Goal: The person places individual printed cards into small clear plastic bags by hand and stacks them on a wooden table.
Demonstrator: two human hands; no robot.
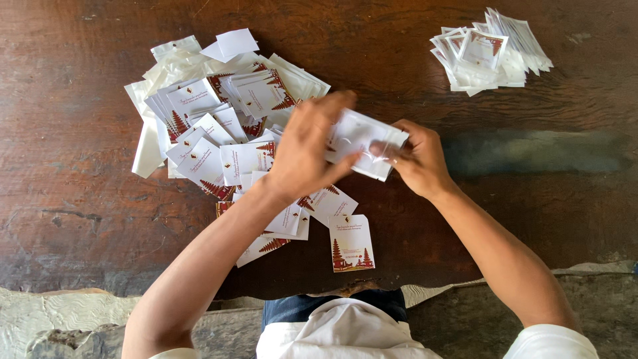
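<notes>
Closest to the table (80, 219) edge there's a single printed card (351, 243) lying flat by itself. Just past it, both hands are on one clear plastic sleeve (362, 143), held up off the table. Left hand (307, 149) grips its left side, right hand (413, 158) pinches the right end. Left of the sleeve is a messy heap of cards (219, 126). Far off to the right of it sits a small stack of filled sleeves (488, 50).

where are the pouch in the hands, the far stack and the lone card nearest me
pouch (359, 136), head view, its clear upper face
far stack (488, 50), head view, top pouch
lone card (351, 242), head view, its middle
</notes>
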